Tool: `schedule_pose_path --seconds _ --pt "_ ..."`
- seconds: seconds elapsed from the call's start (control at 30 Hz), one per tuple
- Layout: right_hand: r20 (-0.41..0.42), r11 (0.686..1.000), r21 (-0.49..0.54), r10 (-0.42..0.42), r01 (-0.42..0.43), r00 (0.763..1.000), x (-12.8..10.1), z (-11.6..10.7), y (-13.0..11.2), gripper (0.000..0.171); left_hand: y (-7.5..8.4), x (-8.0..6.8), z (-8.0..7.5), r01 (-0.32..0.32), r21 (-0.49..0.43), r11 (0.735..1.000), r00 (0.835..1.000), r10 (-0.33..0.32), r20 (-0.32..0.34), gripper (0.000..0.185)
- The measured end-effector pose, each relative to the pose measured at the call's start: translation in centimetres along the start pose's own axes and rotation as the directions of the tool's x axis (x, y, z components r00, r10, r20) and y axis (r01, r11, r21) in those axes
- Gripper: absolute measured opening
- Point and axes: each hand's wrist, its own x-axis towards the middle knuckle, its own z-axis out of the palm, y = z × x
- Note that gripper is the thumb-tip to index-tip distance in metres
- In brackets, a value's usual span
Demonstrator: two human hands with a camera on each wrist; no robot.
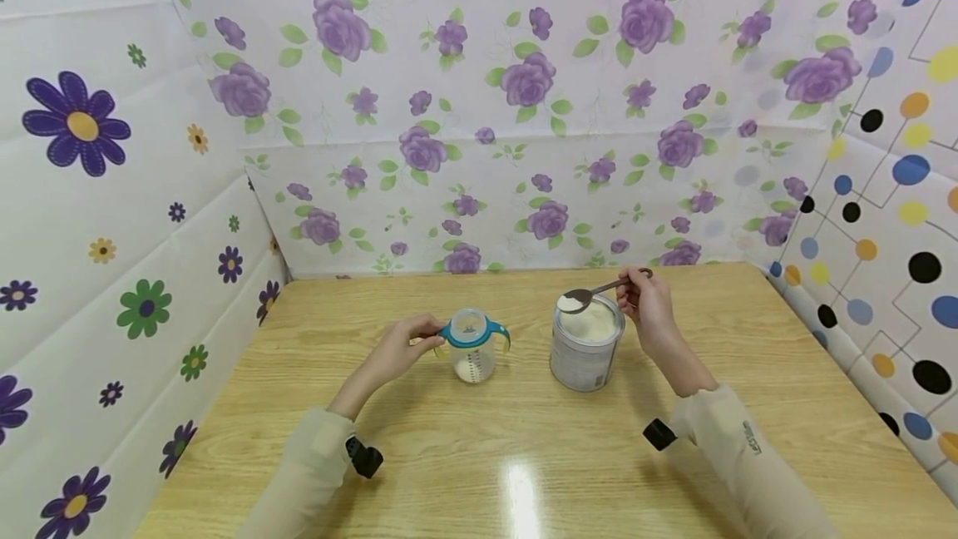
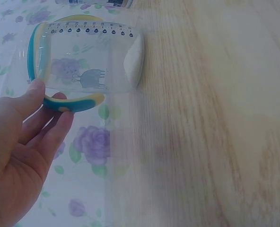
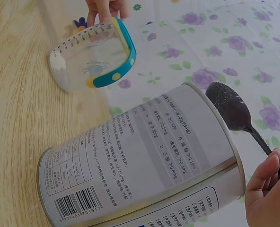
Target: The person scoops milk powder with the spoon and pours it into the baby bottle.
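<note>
A clear baby bottle (image 1: 473, 356) with a blue collar and two side handles stands lidless on the table, white powder at its bottom. My left hand (image 1: 404, 345) pinches its left handle (image 2: 74, 103) between thumb and fingers. To the right stands an open tin (image 1: 585, 360) with pale milk powder (image 1: 591, 323) inside. Above the tin's mouth, my right hand (image 1: 645, 306) holds a dark brown spoon (image 1: 599, 289) by its handle. White powder lies in the spoon's bowl in the head view; the right wrist view shows the bowl's underside beside the rim.
Both objects stand on a light wooden table (image 1: 464, 456), with a gap between them. Flowered cloth (image 1: 486, 106) hangs behind the table, and patterned cloth walls (image 1: 883, 190) flank it. A dark wrist camera (image 1: 364, 457) sits on the left sleeve, another (image 1: 659, 435) on the right.
</note>
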Motion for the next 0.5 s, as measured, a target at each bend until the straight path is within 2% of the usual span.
schedule_pose_path --seconds 0.5 --pt "-0.007 1.0 0.003 0.007 -0.007 1.0 0.16 0.3 0.17 0.026 -0.07 0.05 0.06 -0.013 -0.001 1.0 1.0 0.013 -0.002 0.01"
